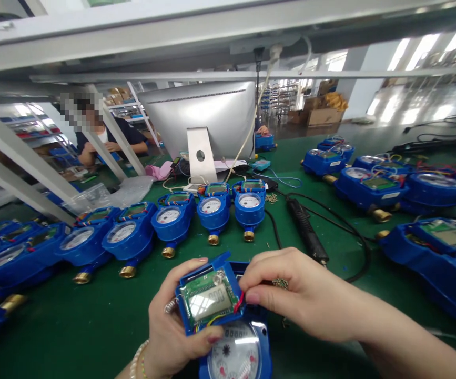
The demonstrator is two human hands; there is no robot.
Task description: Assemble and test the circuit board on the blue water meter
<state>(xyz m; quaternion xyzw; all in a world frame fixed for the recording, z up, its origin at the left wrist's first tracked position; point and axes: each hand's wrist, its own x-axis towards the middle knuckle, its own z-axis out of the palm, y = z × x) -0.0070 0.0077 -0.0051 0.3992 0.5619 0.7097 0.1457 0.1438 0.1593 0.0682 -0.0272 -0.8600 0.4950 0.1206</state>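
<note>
My left hand (pixel 168 321) is closed around a blue display module (pixel 208 295), tilted, with a green circuit board and a lit-up looking LCD. Red wires run along the module's right edge, where my right hand (pixel 279 284) pinches them between thumb and forefinger. Yellow and other coloured wires show at its lower edge. Just below and behind the module lies a blue water meter (pixel 235 350) with a round dial, partly hidden by the module and my left hand. A coiled spring (pixel 170 305) shows by my left fingers.
Several blue water meters (pixel 212 208) with brass fittings stand in a row ahead; more (pixel 370 184) are at the right. A black electric screwdriver (pixel 306 229) with its cable lies right of centre. Small screws (pixel 272 198) lie loose. Behind a monitor (pixel 204 116), a person (pixel 109 137) sits.
</note>
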